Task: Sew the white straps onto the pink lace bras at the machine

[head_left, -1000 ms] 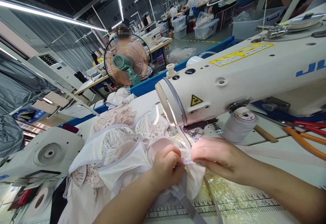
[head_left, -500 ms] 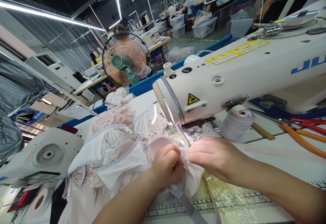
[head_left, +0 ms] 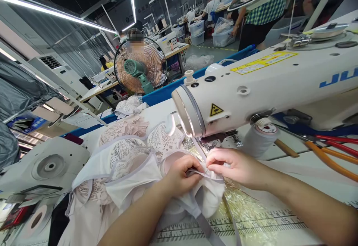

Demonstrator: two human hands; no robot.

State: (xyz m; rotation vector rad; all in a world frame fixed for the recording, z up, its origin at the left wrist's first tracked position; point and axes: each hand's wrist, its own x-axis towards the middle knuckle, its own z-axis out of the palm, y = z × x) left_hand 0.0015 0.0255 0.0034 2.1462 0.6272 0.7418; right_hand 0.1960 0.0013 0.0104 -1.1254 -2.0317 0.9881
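Note:
My left hand (head_left: 183,175) is closed, pinching the pale edge of a white bra (head_left: 212,197) between thumb and fingers. Close beside it, my right hand (head_left: 236,168) pinches at the same edge with thumb and forefinger. Both hands are just below the head of a white sewing machine (head_left: 192,108). A narrow strap (head_left: 199,147) runs down from under the machine head towards my fingers. To the left lie more white lace bras (head_left: 128,154) in a heap. A grey strap (head_left: 208,229) hangs from the bra over the printed ruler on the table.
A thread cone (head_left: 260,139) stands under the machine arm. Orange-handled scissors (head_left: 331,160) and a red-handled tool (head_left: 335,143) lie at the right. Another machine (head_left: 50,164) is at the left. Beyond are a fan (head_left: 141,67) and a person in a checked shirt (head_left: 263,11).
My right hand's fingers have loosened into a thumb-and-forefinger pinch. My left hand has turned, showing more of the bra's edge. The person in the checked shirt has moved left in view.

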